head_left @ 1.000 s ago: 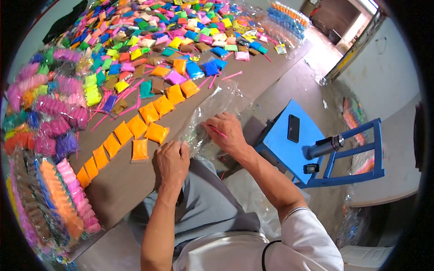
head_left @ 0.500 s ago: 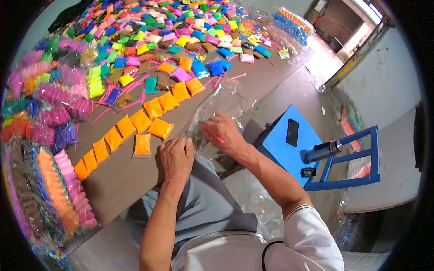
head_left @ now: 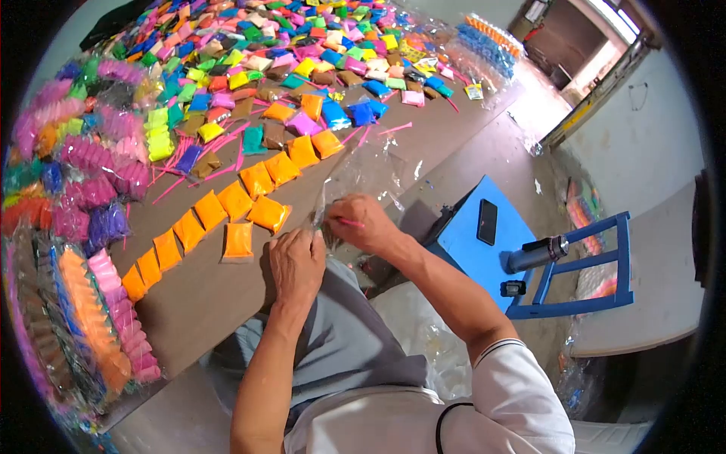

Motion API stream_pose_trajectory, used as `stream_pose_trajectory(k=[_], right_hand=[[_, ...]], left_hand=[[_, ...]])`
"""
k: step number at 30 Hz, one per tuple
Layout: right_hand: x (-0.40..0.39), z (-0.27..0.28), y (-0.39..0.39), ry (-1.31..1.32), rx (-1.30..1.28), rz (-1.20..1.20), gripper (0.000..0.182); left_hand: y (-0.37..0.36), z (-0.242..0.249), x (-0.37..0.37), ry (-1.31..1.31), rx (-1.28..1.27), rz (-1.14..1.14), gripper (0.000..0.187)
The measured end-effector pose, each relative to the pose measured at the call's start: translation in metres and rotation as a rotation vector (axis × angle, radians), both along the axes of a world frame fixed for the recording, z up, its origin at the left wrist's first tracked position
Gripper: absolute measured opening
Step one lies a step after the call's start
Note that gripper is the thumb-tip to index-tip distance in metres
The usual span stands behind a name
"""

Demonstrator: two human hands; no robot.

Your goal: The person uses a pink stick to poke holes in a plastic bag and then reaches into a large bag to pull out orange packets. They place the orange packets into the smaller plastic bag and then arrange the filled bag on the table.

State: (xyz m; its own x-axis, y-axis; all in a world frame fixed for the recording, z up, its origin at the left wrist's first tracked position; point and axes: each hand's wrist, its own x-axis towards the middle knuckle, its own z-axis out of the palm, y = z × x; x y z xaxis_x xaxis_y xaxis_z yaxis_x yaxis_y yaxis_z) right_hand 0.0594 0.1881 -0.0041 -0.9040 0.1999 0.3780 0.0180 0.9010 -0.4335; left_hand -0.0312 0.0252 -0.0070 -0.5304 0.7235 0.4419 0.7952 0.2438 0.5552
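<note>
My left hand [head_left: 297, 263] is closed at the table's near edge, its fingertips pinching the edge of a clear plastic bag [head_left: 373, 168]. Close beside it, my right hand [head_left: 363, 222] is curled, with a thin pink plastic stick [head_left: 350, 222] showing between its fingers. The bag spreads from my hands over the table edge; the right fingertips are at it, partly hidden. Left of my hands lies a single orange packet [head_left: 238, 240], and another orange packet [head_left: 268, 215] sits above it. A slanting row of several orange packets [head_left: 209, 209] runs across the brown table [head_left: 227, 303].
A large heap of multicoloured packets [head_left: 302, 68] covers the far table, with pink sticks [head_left: 219, 144] scattered before it. Bagged packet bundles [head_left: 98, 318] line the left. At right stands a blue chair [head_left: 473, 234] carrying a phone [head_left: 488, 222], a metal flask [head_left: 538, 253] and a small black case [head_left: 513, 288].
My right hand has moved slightly left and down, closer to my left hand. The clear bag has shifted and gathered with it. My left hand stays nearly still.
</note>
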Motion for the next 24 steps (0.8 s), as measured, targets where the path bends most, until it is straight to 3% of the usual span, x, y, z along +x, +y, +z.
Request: stream_pose_trajectory(k=[2,8,10,12,15,18,21,23,24], right_hand=[[0.000,0.000,0.011,-0.003,-0.032,-0.163,0.009],[0.003,0.014,-0.001,-0.010,0.022,-0.166,0.009],[0.002,0.007,-0.011,0.003,-0.011,-0.012,0.010],[0.003,-0.002,-0.003,0.047,-0.092,-0.022,0.009],[0.003,0.007,0.015,0.028,0.041,-0.198,0.010],[0.006,0.018,0.013,-0.054,-0.116,-0.244,0.010],[0.011,0.020,0.001,0.087,-0.241,-0.169,0.013],[0.015,0.030,-0.001,-0.011,-0.516,-0.210,0.016],[0.015,0.033,-0.001,-0.007,-0.517,-0.213,0.016]], left_hand=[[0.000,-0.001,-0.001,0.002,-0.028,0.001,0.021],[-0.002,-0.005,0.000,0.008,0.020,0.002,0.021],[-0.002,-0.004,0.000,0.012,0.023,0.003,0.021],[-0.001,-0.003,0.001,0.021,0.036,-0.004,0.022],[-0.003,-0.002,0.000,0.027,-0.008,-0.006,0.022],[-0.001,-0.001,0.000,0.008,-0.004,-0.003,0.022],[-0.004,-0.003,0.002,0.006,-0.018,0.001,0.022],[-0.003,-0.004,0.000,0.021,-0.008,-0.006,0.021],[-0.003,-0.003,0.000,0.025,-0.009,-0.010,0.021]])
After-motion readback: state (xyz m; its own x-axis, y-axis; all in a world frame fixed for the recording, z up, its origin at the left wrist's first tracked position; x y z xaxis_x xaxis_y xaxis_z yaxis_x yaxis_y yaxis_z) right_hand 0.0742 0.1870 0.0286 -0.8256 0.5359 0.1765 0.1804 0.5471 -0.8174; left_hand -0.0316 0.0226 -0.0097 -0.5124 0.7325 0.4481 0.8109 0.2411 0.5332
